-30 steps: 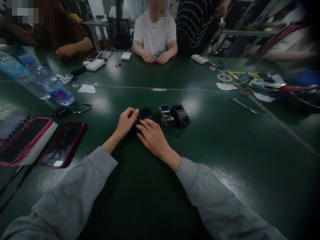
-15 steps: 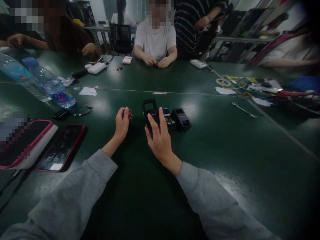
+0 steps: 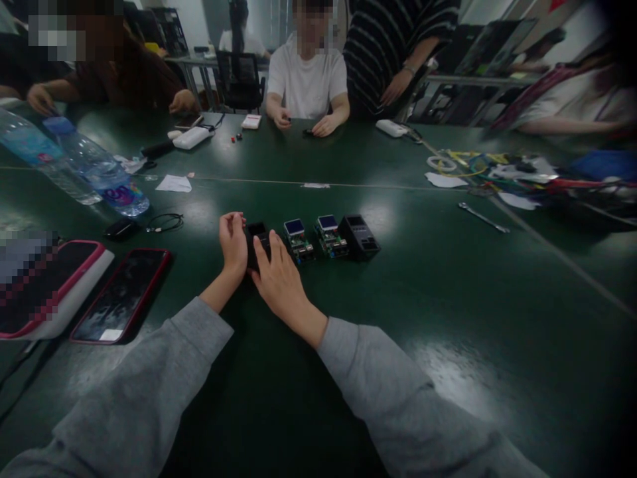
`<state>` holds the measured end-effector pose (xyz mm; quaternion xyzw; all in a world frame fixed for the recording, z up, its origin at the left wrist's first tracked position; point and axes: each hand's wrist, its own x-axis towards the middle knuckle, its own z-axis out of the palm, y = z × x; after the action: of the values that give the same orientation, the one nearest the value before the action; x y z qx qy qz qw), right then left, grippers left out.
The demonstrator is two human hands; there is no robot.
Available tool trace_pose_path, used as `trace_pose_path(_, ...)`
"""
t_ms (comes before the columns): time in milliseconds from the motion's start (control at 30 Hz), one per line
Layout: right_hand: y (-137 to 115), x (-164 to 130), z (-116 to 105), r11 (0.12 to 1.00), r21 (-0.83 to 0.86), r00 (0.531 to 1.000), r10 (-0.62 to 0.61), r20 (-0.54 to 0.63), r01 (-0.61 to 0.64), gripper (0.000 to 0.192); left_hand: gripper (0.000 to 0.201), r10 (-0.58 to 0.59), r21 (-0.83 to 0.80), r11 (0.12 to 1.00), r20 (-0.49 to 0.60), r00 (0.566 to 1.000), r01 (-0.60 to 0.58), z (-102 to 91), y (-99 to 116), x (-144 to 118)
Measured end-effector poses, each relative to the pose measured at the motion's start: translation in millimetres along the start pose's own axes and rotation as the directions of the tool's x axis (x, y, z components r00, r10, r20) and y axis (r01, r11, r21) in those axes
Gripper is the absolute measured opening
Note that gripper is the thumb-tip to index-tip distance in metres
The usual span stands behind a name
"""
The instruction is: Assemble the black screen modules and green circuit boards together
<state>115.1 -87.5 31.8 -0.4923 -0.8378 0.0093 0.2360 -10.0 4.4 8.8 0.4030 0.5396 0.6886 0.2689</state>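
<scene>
We see both our grey-sleeved forearms reach forward and meet over a small black case [image 3: 259, 234] on the dark green worktop [image 3: 448, 318]. Our right hand [image 3: 279, 279] lies on its near side, fingers curved over the case's edge; our left hand [image 3: 233, 240] stands upright against its left side, fingers curled onto it. Just right of the case sit two small circuit boards with blue screens [image 3: 297, 240] [image 3: 330, 235], then a black housing [image 3: 360, 235], all in a row. To the left lie a red-edged phone [image 3: 122, 295] and water bottles [image 3: 94, 169]. Across the worktop sits a person in a white shirt [image 3: 307, 79].
</scene>
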Motion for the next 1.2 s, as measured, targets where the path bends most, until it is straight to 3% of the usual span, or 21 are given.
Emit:
trace_pose_path(67, 4, -2, -8, 0.999, -0.008, 0.998, -0.036, -0.050, 0.035, 0.054, 0.005, 0.022, -0.002, 1.000, 0.051, 0.998, -0.022, 1.1, -1, -1)
trace_pose_path(233, 31, -16, -31, 0.999, -0.028, 0.983, -0.026, -0.181, 0.022, 0.044, 0.022, 0.051, 0.004, 0.999, 0.193, 0.980, -0.052, 1.5, -2, -2)
trace_pose_path(400, 58, -31, -31, 0.998, -0.030, 0.998, 0.048, -0.050, -0.050, 0.042, 0.033, 0.056, -0.003, 0.998, 0.285, 0.957, -0.057, 1.0, 1, -3)
trace_pose_path(633, 49, -27, -27, 0.998, -0.021, 0.998, 0.050, -0.038, -0.051, 0.038, 0.037, 0.017, -0.031, 0.999, 0.411, 0.912, -0.004, -0.8, 0, 6)
trace_pose_path(933, 49, -24, -29, 0.997, -0.035, 0.995, 0.071, -0.065, -0.074, 0.036, 0.030, -0.001, -0.038, 0.999, 0.389, 0.921, 0.018, -2.3, -4, 10)
trace_pose_path(1200, 49, -26, -33, 0.998, -0.032, 0.996, 0.059, -0.071, -0.061, 0.040, 0.025, -0.057, -0.018, 0.997, 0.527, 0.848, 0.079, -4.0, -4, 22)
